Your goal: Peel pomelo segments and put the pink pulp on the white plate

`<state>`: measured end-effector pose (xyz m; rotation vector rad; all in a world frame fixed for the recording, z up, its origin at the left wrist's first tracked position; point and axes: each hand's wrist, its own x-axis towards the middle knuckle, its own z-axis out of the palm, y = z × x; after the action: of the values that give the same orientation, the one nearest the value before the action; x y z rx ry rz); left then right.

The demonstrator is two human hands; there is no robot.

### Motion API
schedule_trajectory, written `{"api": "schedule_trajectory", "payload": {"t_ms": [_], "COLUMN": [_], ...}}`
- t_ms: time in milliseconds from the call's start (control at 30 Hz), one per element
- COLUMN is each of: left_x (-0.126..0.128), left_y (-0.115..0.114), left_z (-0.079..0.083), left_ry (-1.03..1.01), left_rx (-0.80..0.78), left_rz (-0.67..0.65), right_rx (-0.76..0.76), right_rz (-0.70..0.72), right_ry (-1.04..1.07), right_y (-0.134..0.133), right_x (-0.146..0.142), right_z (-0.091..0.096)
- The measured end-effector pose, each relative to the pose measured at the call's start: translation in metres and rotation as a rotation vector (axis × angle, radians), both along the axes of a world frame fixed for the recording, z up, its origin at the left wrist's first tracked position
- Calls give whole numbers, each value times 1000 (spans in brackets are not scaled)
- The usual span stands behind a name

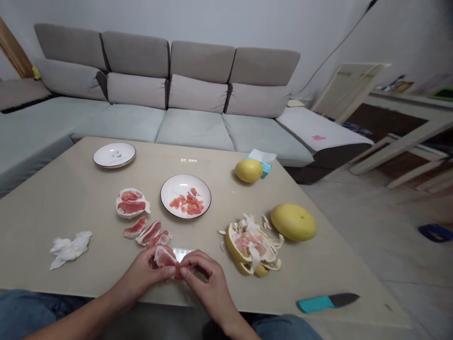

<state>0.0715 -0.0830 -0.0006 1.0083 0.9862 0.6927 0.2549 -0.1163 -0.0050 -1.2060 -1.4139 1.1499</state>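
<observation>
Near the table's front edge, my left hand (150, 270) is closed around a pomelo segment (165, 257) with pink flesh and pale membrane. My right hand (208, 276) pinches the segment's right end between thumb and fingers, and the two hands almost touch. Just beyond my left hand lie several loose pomelo segments (150, 233). Behind these sits a partly peeled pomelo piece (131, 204) showing red flesh. A white plate (173, 185) with a dark rim holds small pieces of pomelo flesh (191, 204). To the right of my right hand is a yellow rind heaped with peelings (244, 269).
Two whole yellow pomelos (293, 222) stand on the right, one beside a tissue pack (265, 160). A teal-handled knife (327, 302) lies at the front right. A crumpled tissue (71, 248) is at left, another plate (113, 155) at back left. A sofa (194, 127) stands beyond the table.
</observation>
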Motion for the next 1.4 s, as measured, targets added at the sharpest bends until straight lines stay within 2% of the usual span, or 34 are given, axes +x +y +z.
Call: {"api": "schedule_trajectory", "payload": {"t_ms": [167, 367, 567, 700, 800, 900, 1067, 1200, 1400], "left_x": [3, 2, 2, 3, 4, 8, 16, 13, 6], "left_y": [-4, -6, -6, -5, -7, -14, -25, -23, -18], "left_z": [9, 9, 10, 14, 14, 7, -8, 1, 20], "left_ry": [-84, -115, -144, -162, -136, -127, -128, -80, -116], "left_rx": [-77, -210, -223, -214, -189, -179, -237, -228, -204], "left_rz": [25, 77, 148, 108, 28, -80, -157, -149, -169], "right_rx": [-37, -70, -156, -244, -266, -272, -192, -90, 112], "right_rz": [-27, -72, -126, -185, -225, -248, -232, -283, -335], "right_ry": [46, 92, 235, 369, 415, 365, 129, 27, -169], "right_y": [0, -1, 3, 4, 7, 11, 17, 33, 93], "right_x": [0, 2, 5, 6, 11, 16, 21, 29, 41], "right_z": [-1, -4, -11, -16, -15, -10, -8, -6, -3]}}
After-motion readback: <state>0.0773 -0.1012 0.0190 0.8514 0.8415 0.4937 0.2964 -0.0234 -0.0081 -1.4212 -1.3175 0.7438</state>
